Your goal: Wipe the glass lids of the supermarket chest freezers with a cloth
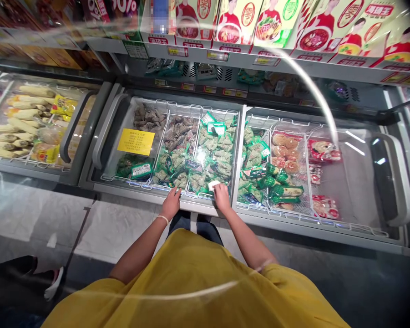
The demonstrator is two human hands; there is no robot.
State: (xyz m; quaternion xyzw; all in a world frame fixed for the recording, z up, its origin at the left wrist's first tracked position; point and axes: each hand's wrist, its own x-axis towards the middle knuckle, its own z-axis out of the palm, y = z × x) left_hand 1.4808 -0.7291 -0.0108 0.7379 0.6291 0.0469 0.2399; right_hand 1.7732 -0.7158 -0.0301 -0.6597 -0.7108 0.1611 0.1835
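Note:
In the head view, my left hand (171, 203) rests on the front edge of a chest freezer (118, 193), fingers stretched over the rim and nothing visible in them. To its right, my right hand (221, 197) is closed on a small white pad (213, 185), possibly a folded cloth; its exact kind is too small to tell. The pad is over the front of a wire basket. Below and beyond it lie green bags of leaf-wrapped dumplings (214, 155), seen through the glass. A yellow paper sign (135, 141) is on the left part of the glass.
Corn cobs (18, 125) fill the neighbouring freezer. At right are green-netted packs (286, 191) and red packages (324, 150). Curved grey handles (401, 182) stand at the lid ends. Boxed food (239, 23) lines the shelf above. Another person's shoe (54, 283) shows lower left.

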